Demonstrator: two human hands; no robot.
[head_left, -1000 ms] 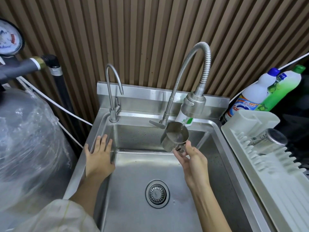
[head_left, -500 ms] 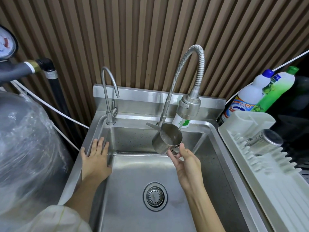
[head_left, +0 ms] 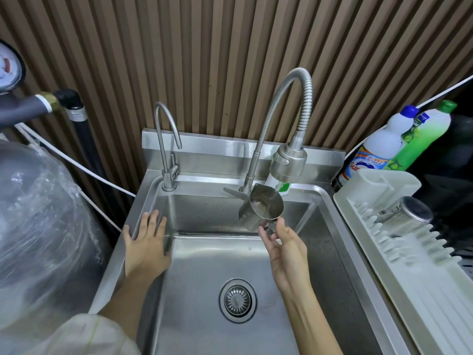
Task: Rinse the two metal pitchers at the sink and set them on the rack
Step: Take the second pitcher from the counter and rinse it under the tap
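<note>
A small metal pitcher (head_left: 261, 210) is held tilted under the spray head (head_left: 288, 161) of the flexible faucet, its mouth facing me and water swirling inside. My right hand (head_left: 285, 248) pinches its handle from below, over the steel sink (head_left: 330, 252). My left hand (head_left: 147, 242) rests flat, fingers straight, on the sink's left rim. A second metal pitcher (head_left: 407, 217) lies on its side on the white drying rack (head_left: 419, 275) to the right of the sink.
A thin gooseneck tap (head_left: 166, 149) stands at the sink's back left. The drain strainer (head_left: 238, 300) sits mid-basin. Two detergent bottles (head_left: 399, 142) stand behind the rack. A plastic-wrapped tank (head_left: 38, 226) fills the left side.
The pitcher has tipped a little further toward me under the spray head, still in my right hand. My left hand stays on the rim. The view has shifted slightly.
</note>
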